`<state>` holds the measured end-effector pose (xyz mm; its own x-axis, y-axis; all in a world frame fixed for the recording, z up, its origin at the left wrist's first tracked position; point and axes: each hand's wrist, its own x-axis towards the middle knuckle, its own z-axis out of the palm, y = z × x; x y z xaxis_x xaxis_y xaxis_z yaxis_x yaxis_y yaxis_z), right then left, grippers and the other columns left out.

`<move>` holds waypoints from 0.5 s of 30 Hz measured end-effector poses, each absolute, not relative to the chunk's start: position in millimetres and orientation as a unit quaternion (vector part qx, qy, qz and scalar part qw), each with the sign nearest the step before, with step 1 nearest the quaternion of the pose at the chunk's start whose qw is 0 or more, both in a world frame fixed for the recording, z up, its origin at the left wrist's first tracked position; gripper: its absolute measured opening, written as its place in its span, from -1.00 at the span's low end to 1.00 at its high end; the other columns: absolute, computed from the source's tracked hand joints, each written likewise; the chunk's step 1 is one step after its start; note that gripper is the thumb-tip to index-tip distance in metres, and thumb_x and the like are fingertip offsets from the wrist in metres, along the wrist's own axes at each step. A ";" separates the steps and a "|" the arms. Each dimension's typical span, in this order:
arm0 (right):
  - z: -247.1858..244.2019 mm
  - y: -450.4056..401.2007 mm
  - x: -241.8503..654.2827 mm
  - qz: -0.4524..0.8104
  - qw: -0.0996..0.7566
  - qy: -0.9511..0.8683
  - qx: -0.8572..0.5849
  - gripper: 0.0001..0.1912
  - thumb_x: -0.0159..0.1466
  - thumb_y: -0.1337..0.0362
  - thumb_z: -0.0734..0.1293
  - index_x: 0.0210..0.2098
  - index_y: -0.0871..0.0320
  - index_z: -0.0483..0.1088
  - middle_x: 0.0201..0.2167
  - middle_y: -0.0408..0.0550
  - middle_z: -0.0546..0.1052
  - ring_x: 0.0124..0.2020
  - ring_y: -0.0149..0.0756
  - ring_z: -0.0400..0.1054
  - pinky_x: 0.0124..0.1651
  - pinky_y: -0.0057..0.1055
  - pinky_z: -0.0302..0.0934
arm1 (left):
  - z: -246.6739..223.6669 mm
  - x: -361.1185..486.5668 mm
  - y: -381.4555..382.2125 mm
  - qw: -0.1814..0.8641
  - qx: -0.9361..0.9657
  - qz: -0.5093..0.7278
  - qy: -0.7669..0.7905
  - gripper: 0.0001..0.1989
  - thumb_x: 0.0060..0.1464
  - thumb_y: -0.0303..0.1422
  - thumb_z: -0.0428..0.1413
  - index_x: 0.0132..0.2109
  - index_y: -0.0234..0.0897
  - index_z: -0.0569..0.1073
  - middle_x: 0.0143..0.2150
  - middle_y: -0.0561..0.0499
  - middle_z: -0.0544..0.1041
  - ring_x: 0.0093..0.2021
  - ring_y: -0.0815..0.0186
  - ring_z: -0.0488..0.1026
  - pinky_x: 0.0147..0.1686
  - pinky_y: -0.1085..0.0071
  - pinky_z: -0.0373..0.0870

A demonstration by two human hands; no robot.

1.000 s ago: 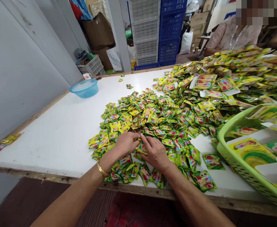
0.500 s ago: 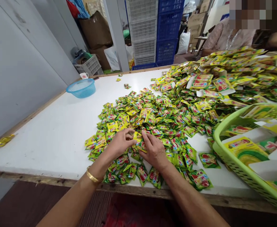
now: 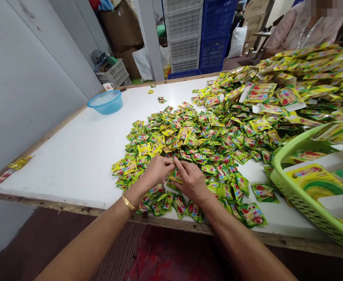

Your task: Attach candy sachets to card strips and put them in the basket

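Over the near part of a heap of small shiny sachets point(image 3: 189, 134), my two hands meet at one small yellow-and-green packet point(image 3: 176, 175). My right hand point(image 3: 193, 182) grips it from the right, fingers along its side. At its top edge, the fingertips of my left hand point(image 3: 159, 170) are pinched together beside my right fingertips. Most of the packet is hidden by the fingers, so whether it is a sachet or a small carton is unclear. Loose green sachets printed with red fruit lie around and below both hands.
A light green basket point(image 3: 287, 183) with printed cartons stands at the right. Behind it rises a pile of yellow cartons point(image 3: 315, 72). A blue basket point(image 3: 105, 108) sits at the table's far left. Stacked crates point(image 3: 184, 33) stand beyond; a person point(image 3: 288, 29) is at the far right.
My left fingers have closed in toward my right fingertips at the packet's top edge, covering more of it. The whole view has shifted slightly.
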<state>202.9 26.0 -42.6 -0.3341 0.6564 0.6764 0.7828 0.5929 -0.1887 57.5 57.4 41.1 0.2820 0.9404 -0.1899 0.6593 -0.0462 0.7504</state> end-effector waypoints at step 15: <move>-44.7 33.7 212.8 -0.085 0.435 -0.751 -0.489 -0.29 0.19 0.18 0.28 0.28 0.15 0.01 -0.10 0.10 0.41 -0.11 -0.14 0.32 -0.11 -0.25 0.26 | 51.8 33.0 4.2 0.263 0.756 0.154 0.580 -0.65 -0.01 -0.29 0.11 -0.03 -0.20 0.48 -0.09 -0.04 0.56 -0.29 0.27 0.51 -0.25 0.36 0.42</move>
<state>212.8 33.7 -44.7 -0.1428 0.6601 0.7375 0.8085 0.5076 -0.2978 33.0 4.2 51.8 0.2804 0.9572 -0.0719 0.7951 -0.1896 0.5761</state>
